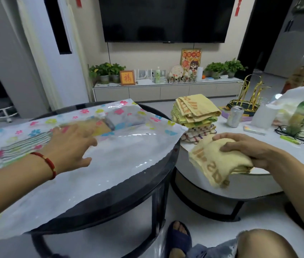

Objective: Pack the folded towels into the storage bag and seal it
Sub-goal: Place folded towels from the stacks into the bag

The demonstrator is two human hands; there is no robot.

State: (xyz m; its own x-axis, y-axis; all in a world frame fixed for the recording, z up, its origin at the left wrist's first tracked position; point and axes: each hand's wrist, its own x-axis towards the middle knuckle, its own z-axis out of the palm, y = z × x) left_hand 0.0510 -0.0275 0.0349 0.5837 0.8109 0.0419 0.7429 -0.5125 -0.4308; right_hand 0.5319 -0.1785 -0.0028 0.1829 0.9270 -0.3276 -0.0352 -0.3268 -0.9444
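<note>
At nine o'clock I see the left hand (pixel 71 146), fingers spread, lying flat on the flower-print storage bag (pixel 121 155) on the dark round table (pixel 147 185). At three o'clock the right hand (pixel 244 148) clutches a folded yellow towel (pixel 216 162), fingers curled over it, just below the towel stack (pixel 196 114).

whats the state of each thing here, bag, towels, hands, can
storage bag: flat on the dark round table, a striped towel inside
left hand: open, fingers spread on the bag
right hand: gripping a folded yellow towel
towel stack: folded, unpacked, on the white table
can: upright
</note>
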